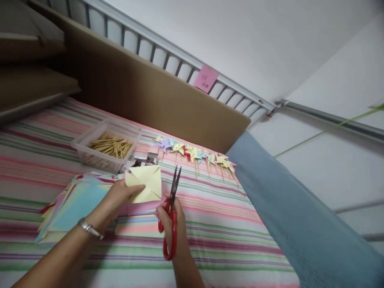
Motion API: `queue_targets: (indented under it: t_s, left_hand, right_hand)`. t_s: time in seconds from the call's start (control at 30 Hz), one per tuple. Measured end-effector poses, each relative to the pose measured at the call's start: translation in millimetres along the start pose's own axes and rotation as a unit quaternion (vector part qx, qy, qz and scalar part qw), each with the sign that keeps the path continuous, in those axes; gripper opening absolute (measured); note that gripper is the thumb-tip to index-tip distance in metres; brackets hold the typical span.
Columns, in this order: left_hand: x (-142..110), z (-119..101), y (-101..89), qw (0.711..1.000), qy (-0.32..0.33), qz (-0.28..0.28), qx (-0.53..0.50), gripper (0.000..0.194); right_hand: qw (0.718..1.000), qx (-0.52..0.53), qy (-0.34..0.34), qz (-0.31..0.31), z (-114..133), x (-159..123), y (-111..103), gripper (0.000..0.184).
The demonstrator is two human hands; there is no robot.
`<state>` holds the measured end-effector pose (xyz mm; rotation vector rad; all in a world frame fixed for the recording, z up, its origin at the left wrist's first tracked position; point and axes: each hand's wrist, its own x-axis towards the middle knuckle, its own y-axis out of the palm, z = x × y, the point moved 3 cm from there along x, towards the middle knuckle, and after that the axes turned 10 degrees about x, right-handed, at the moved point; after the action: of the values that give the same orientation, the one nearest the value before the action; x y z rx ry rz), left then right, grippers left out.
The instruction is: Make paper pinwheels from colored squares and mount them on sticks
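Note:
My left hand (123, 193) pinches a pale yellow paper square (151, 180) by its left side, thumb on top. Slits run inward from the corners of the square. Just right of it, my right hand (171, 216) holds red-handled scissors (173, 224), blades pointing up and slightly apart, not touching the paper. Beneath the hands lie pink and striped-looking paper sheets (138, 229). A loose pile of coloured paper squares (79, 206), blue on top, sits left of my left hand.
A clear plastic box (78, 149) of wooden sticks stands behind the paper, beside small dark open boxes (146, 160). Several paper pinwheels (193, 154) on sticks lie in a row near a cardboard panel (144, 88). Brown packages (33, 88) are stacked at left.

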<state>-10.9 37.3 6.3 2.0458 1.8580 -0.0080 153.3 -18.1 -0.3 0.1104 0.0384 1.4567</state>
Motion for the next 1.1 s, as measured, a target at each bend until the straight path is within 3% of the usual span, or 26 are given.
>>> queue_targets:
  t_s: [0.13, 0.27, 0.53, 0.87, 1.1]
  left_hand:
    - [7.1, -13.7, -31.3, 0.996, -0.023, -0.029, 0.079, 0.037]
    - [5.2, -21.6, -43.2, 0.993, -0.028, -0.003, 0.117, 0.041]
    - [2.9, -21.9, -45.2, 0.987, -0.026, 0.043, 0.153, 0.032]
    - [-3.0, -28.3, -44.7, 0.984, -0.013, 0.091, 0.156, 0.031]
    - [-3.2, -27.4, -44.0, 0.984, -0.021, 0.120, 0.127, 0.033]
  right_hand:
    - [0.983, -0.071, 0.111, 0.125, -8.4, -11.6, -3.0, 0.044]
    - [0.957, -0.125, 0.146, 0.219, -6.7, -24.4, -5.3, 0.044]
    - [0.939, -0.204, 0.194, 0.199, 7.2, -31.6, -2.7, 0.032]
    - [0.925, -0.219, 0.188, 0.246, 8.4, -29.5, -13.0, 0.030]
    - [0.927, -0.237, 0.156, 0.245, 4.7, -29.8, -15.9, 0.029]
